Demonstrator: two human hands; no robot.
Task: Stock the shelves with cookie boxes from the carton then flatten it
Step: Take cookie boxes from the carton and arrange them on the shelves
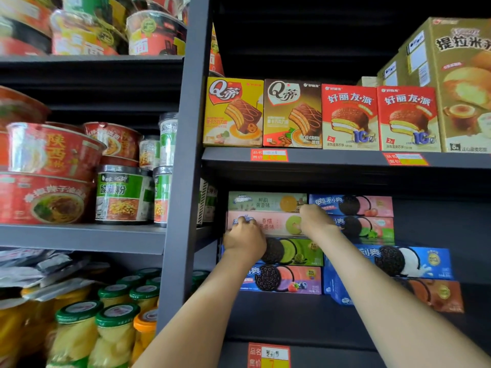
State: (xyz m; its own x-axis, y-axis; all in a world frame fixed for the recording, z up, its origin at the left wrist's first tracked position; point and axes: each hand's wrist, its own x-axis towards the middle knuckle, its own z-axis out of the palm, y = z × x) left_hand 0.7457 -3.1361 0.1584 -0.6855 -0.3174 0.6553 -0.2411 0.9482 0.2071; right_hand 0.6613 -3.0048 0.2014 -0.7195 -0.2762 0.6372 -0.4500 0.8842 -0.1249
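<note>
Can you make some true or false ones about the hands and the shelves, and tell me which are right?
1. The left hand and the right hand are both at the pink box. True.
2. A pale green box lies on top of the pink box. True.
3. The red noodle bowls are to the right of the cookie boxes. False: they are on the left shelves.
4. The jars with green lids stand on the highest shelf. False: they stand low down, on the left.
5. The blue cookie box is in the right-hand stack. True.
</note>
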